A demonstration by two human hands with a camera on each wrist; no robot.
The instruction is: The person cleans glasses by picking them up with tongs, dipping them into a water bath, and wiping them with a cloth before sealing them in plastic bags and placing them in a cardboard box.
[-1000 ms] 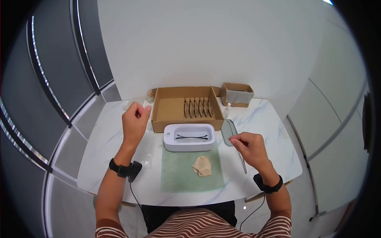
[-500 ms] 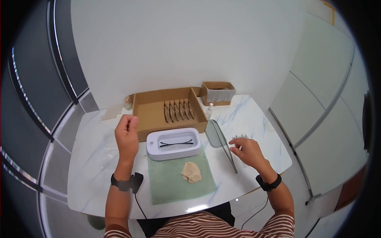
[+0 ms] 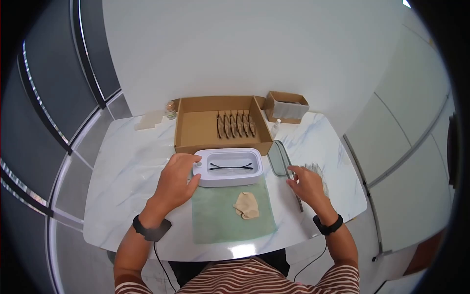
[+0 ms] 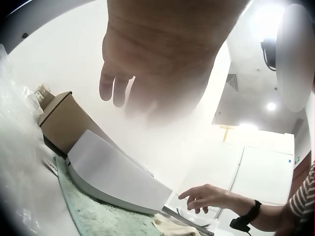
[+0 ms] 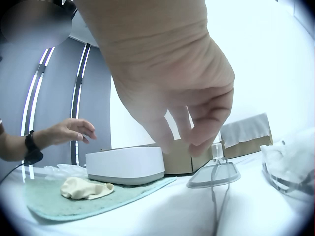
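Note:
A white oblong device (image 3: 199,180) has dark-framed glasses (image 3: 231,168) lying in its basin. My left hand (image 3: 175,181) is at its left end, fingers spread near the round button (image 3: 198,164); in the right wrist view that left hand (image 5: 74,132) hangs in the air, holding nothing. Over the table's right part my right hand (image 3: 309,186) hovers, fingers loosely bent, beside a grey-rimmed clear lid (image 3: 278,159) and a long grey strip (image 3: 299,202). In the right wrist view the right hand's (image 5: 177,83) fingers hold nothing. A beige cloth (image 3: 246,206) lies crumpled on a green mat (image 3: 215,228).
Behind the device stands a cardboard box (image 3: 196,146) with several brown curved pieces (image 3: 235,125). A smaller box (image 3: 286,119), a spray bottle (image 3: 275,128) and a jar (image 3: 170,110) stand near it. Clear plastic (image 3: 320,177) lies right of the right hand.
My left hand has come down from above the table's left side to the device's left end, and its fingers have spread. The right hand remains near the lid. The head view has shifted.

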